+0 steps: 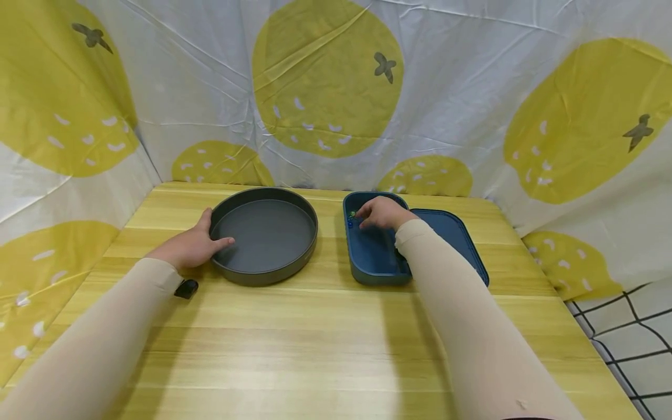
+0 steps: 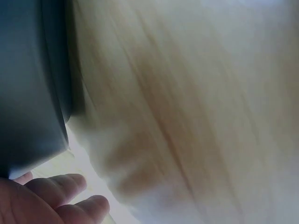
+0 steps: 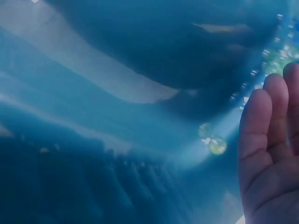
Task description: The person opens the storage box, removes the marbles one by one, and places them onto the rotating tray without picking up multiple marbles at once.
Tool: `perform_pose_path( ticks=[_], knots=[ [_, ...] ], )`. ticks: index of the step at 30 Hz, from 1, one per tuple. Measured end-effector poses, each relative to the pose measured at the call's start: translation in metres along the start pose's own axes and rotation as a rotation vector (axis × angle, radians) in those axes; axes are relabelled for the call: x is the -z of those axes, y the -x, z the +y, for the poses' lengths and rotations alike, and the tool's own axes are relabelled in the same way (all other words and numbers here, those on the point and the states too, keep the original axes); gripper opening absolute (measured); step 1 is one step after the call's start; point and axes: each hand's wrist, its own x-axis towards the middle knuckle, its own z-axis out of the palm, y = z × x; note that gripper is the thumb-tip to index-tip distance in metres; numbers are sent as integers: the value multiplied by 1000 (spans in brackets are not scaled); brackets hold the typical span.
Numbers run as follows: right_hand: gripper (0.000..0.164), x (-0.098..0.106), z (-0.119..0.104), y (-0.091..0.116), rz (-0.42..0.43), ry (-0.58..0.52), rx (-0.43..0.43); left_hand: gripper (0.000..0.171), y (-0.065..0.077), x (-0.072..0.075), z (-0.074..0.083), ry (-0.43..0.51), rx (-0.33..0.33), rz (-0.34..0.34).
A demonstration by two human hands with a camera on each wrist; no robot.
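At the left, my left hand grips the rim of a round dark grey baking pan, thumb over the inner side and fingers outside. In the left wrist view, fingers show beside the pan's wall. My right hand reaches into a blue rectangular box. Its fingertips are right at small shiny green and blue balls, like glass marbles, by the box's left wall. The right wrist view shows its fingers fairly straight near a greenish clear marble.
A blue lid lies to the right of the box, partly hidden by the right sleeve. A small black object is by the left wrist. Patterned cloth hangs behind the wooden table.
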Motion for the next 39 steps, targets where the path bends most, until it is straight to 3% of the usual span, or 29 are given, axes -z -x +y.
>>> perform_pose_path(
  ticks=[15,39],
  knots=[
    [38,-15,6,-15,-10,13,-6,115,0,-1,-2,-11,-43,40],
    [32,-22,0,-18,0,54,45,113,0,-4,-4,6,-40,61]
  ],
)
